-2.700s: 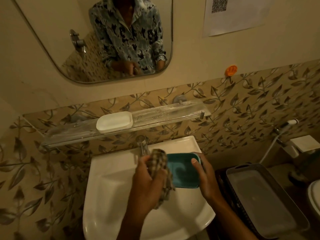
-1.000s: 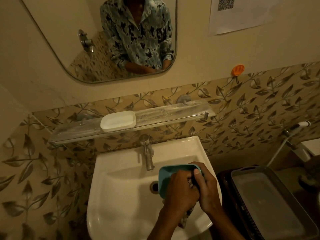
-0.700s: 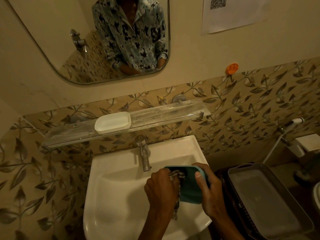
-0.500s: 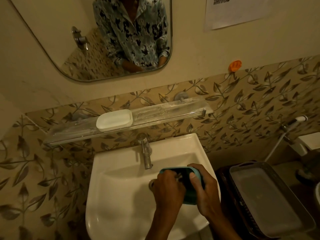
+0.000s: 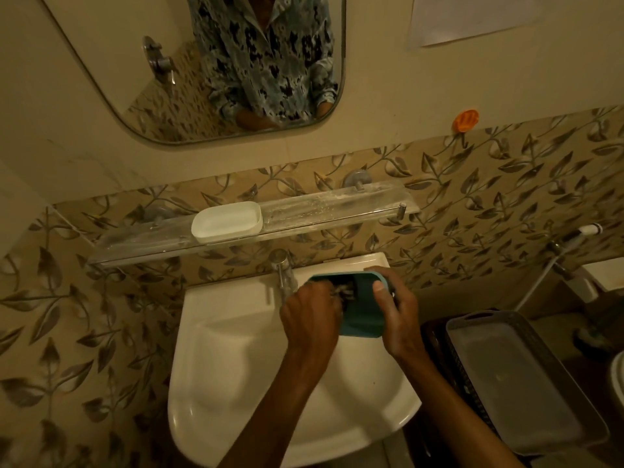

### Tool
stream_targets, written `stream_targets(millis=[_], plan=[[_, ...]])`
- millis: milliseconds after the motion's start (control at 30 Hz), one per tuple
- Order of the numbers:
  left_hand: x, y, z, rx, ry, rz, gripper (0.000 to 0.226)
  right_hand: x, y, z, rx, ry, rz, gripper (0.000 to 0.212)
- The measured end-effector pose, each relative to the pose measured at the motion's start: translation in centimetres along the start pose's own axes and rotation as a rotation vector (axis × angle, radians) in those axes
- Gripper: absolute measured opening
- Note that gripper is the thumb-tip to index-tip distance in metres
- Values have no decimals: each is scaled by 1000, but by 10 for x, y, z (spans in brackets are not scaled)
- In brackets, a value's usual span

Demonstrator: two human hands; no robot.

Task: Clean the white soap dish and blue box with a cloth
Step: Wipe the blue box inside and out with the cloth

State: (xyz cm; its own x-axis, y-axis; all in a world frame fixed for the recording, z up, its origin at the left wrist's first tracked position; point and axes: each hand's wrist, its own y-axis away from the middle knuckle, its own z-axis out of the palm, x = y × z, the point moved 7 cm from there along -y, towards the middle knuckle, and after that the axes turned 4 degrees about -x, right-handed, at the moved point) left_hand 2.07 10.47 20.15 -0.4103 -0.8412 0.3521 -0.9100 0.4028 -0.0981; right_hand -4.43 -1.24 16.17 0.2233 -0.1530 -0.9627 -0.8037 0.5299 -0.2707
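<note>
- Held over the sink (image 5: 236, 366): blue box (image 5: 363, 312), right hand (image 5: 395, 319) with fingers clamped on its edge.
- Inside it: cloth (image 5: 344, 293), bunched in closed left hand (image 5: 310, 319), mid-wipe; box apparently unfinished.
- Farther, on the shelf (image 5: 337, 211): white soap dish (image 5: 227, 221), seemingly empty, cleaning state unclear.

Home bathrm: sink (image 5: 236, 366), mirror (image 5: 118, 79), tiled wall (image 5: 506, 204).

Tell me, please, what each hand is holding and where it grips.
The right hand grips the blue box by its right side; the left hand presses a bunched cloth inside it.
</note>
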Motion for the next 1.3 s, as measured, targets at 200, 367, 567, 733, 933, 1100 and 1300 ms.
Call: stream_targets(millis=[200,367,567,733,933,1100,1300], plan=[[6,-2,-1,-106,27,5,21,-7,-17,15,2,-46,-73,41],[31,1,3,-235,236,222,9,-4,-24,17,-13,-143,-80,46],[32,-3,-18,19,192,307,13,-22,-26,16,-26,-91,-123,47],[5,-13,-47,186,-35,118,24,-36,-23,11,-23,-29,-198,40],[19,5,-19,-132,52,117,22,-36,-23,19,-30,-18,-204,40],[29,0,-12,-338,251,227,16,-29,-25,18,-39,2,-195,43],[29,6,-5,-248,110,376,38,-33,-26,12,-99,87,-180,43]])
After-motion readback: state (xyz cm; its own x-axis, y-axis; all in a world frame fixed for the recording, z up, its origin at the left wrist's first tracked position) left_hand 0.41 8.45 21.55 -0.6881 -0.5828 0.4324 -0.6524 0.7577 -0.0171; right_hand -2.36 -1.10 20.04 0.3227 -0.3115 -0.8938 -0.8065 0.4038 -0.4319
